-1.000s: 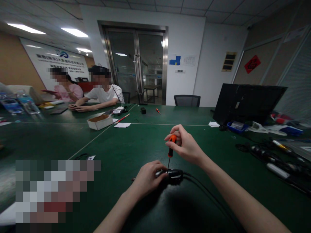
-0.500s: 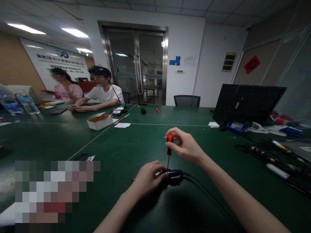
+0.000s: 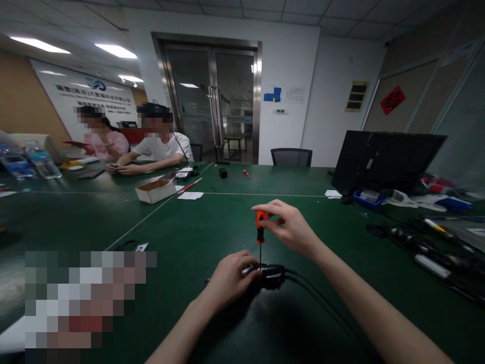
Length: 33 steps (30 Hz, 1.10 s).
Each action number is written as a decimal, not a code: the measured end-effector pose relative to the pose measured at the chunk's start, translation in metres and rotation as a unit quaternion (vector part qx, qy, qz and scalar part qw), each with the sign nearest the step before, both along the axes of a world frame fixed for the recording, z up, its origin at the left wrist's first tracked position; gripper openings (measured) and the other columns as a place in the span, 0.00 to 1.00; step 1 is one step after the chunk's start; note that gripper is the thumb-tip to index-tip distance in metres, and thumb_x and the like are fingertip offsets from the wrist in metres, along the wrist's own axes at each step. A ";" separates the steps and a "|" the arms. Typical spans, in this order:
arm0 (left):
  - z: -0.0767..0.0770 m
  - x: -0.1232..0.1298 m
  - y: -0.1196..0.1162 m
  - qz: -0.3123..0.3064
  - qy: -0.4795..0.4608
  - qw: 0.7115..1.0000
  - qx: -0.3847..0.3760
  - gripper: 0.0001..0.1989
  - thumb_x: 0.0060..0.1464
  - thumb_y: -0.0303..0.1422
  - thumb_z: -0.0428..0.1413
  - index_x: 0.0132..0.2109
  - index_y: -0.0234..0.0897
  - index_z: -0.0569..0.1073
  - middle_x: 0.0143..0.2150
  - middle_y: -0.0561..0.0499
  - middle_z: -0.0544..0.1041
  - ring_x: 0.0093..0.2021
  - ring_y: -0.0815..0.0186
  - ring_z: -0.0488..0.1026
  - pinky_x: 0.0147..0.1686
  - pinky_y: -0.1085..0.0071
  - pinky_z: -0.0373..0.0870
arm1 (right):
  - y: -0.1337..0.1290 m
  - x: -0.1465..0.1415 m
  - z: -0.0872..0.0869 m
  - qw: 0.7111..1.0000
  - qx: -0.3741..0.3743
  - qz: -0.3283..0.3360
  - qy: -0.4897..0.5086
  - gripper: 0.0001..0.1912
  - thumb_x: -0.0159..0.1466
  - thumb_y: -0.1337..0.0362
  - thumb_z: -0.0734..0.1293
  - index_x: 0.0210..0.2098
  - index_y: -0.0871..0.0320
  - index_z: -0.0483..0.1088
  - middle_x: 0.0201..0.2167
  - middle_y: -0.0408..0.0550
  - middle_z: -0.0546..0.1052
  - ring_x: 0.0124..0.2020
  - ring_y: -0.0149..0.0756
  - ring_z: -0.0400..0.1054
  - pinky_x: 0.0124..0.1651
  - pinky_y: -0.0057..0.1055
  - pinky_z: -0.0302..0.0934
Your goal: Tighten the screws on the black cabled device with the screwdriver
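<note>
A screwdriver with an orange and black handle [image 3: 260, 233] stands almost upright, its thin shaft reaching down to a black corded device [image 3: 273, 275] on the green table. The fingertips of my right hand [image 3: 291, 228] are closed round the upper handle, with the index finger over its top. My left hand [image 3: 232, 275] wraps over the left part of the device and holds it against the table; what kind of device it is I cannot make out. Its cord runs off toward the lower right. The screwdriver's tip meets the device beside my left fingertips, where the exact contact is hidden.
Farther back lie a white open box [image 3: 156, 192], a second screwdriver [image 3: 246, 173] and a small black block [image 3: 223, 173]. A monitor [image 3: 386, 164] and several corded tools [image 3: 432, 270] occupy the right side. Two people [image 3: 159, 141] sit at the far left.
The screwdriver's handle has shifted slightly left and stands straighter. My right fingers have changed position on it, the index finger now stretched over the top. My left hand stays put.
</note>
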<state>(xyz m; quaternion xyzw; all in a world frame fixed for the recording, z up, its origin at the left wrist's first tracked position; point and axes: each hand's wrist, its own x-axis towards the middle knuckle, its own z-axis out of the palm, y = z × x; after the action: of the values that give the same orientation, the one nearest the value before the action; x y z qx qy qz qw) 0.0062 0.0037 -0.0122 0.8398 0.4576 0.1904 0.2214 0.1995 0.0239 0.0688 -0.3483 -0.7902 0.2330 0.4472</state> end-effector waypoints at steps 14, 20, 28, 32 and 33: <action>0.003 0.002 -0.001 0.004 0.003 1.000 -0.009 0.11 0.60 0.34 0.54 0.41 0.36 0.81 0.42 0.45 0.79 0.41 0.59 0.76 0.41 0.68 0.68 | 0.003 -0.002 -0.004 0.997 -0.061 -0.026 0.045 0.14 0.59 0.64 0.68 0.43 0.56 0.65 0.42 0.49 0.74 0.39 0.35 0.74 0.31 0.27 0.68; 0.002 0.000 -0.001 0.004 0.010 1.000 -0.008 0.12 0.61 0.34 0.54 0.43 0.37 0.81 0.43 0.45 0.79 0.42 0.59 0.76 0.42 0.68 0.68 | 0.009 0.001 -0.006 0.998 -0.043 -0.020 0.029 0.14 0.62 0.67 0.65 0.48 0.55 0.69 0.41 0.47 0.76 0.38 0.33 0.74 0.38 0.29 0.69; 0.002 0.000 0.000 0.008 0.023 1.000 -0.012 0.13 0.61 0.34 0.53 0.43 0.38 0.81 0.44 0.45 0.80 0.43 0.59 0.75 0.42 0.69 0.68 | 0.011 -0.001 -0.008 0.994 -0.068 -0.055 0.058 0.16 0.57 0.64 0.69 0.44 0.55 0.64 0.34 0.43 0.75 0.35 0.33 0.72 0.33 0.28 0.67; 0.002 0.000 0.000 0.004 0.026 1.000 -0.012 0.13 0.62 0.34 0.52 0.44 0.37 0.81 0.44 0.45 0.79 0.43 0.59 0.75 0.42 0.69 0.68 | 0.013 -0.001 -0.010 0.993 -0.086 -0.048 0.068 0.16 0.57 0.65 0.67 0.44 0.56 0.62 0.36 0.45 0.75 0.37 0.34 0.72 0.36 0.29 0.67; 0.002 0.000 0.000 0.003 0.026 1.000 -0.011 0.13 0.62 0.34 0.52 0.44 0.37 0.81 0.44 0.45 0.79 0.43 0.59 0.75 0.42 0.69 0.68 | 0.013 -0.001 -0.010 0.993 -0.086 -0.046 0.068 0.15 0.58 0.65 0.67 0.44 0.56 0.62 0.37 0.46 0.75 0.37 0.34 0.73 0.36 0.30 0.68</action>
<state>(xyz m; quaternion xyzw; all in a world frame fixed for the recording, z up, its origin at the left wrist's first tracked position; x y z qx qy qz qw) 0.0061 0.0038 -0.0105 0.8407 0.4677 0.1637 0.2182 0.1985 0.0367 0.0591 -0.4042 -0.7184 0.3023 0.4787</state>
